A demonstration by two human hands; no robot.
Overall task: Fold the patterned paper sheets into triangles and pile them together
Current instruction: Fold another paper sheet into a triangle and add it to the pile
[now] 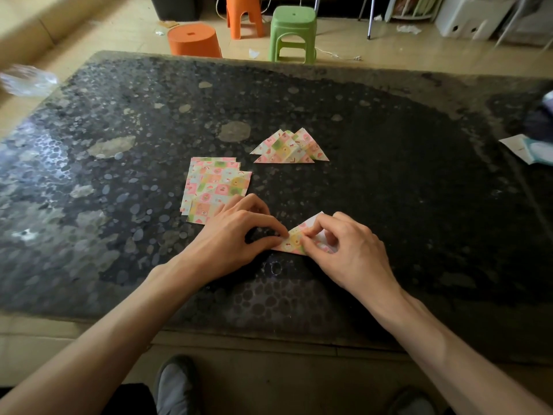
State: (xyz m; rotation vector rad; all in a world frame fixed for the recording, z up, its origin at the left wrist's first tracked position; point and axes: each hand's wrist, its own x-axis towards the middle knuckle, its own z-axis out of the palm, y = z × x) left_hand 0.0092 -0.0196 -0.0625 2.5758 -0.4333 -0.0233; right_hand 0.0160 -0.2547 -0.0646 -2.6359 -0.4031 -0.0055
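Left hand (236, 235) and right hand (344, 247), fingers curled, both pinch half-folded sheet (291, 242) on worktop (419, 175); flat stack (215, 187) just left of it, triangle pile (287, 149) beyond it.

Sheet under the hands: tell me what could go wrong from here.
1. The half-folded sheet shows white underside at its far corner. Creased now, with the left hand and right hand pinching it, the triangle may come out crooked.
2. The left hand overlaps the near corner of the flat stack, already fanned; moving away could drag sheets askew.
3. The triangle pile lies loosely offset; another dropped on may slide off.
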